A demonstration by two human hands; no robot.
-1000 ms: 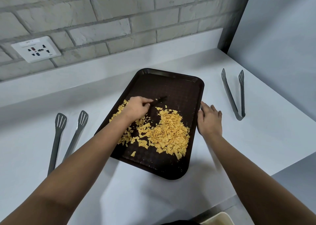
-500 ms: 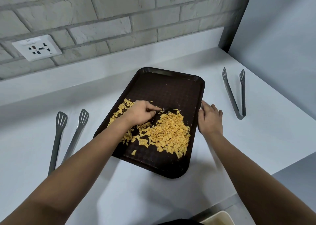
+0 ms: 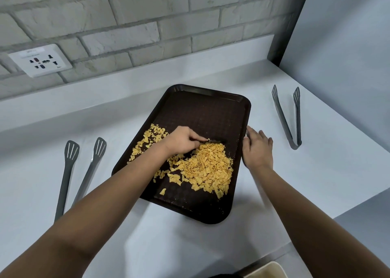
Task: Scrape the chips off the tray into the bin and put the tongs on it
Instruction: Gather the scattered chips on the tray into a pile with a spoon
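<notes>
While right hand [image 3: 256, 151] rests flat against tray [image 3: 206, 108], left hand [image 3: 183, 142] pinches scraper [image 3: 217, 140] in chips [image 3: 206, 167].

Ahead of your left hand [image 3: 185, 142], gripping a dark scraper [image 3: 215, 140], the tray [image 3: 206, 113] lies bare; behind it the chips [image 3: 206, 167] pile up. Your right hand [image 3: 256, 151] blocks the tray's right rim, with tongs [image 3: 288, 117] lying beyond on the counter [image 3: 329, 167]
</notes>
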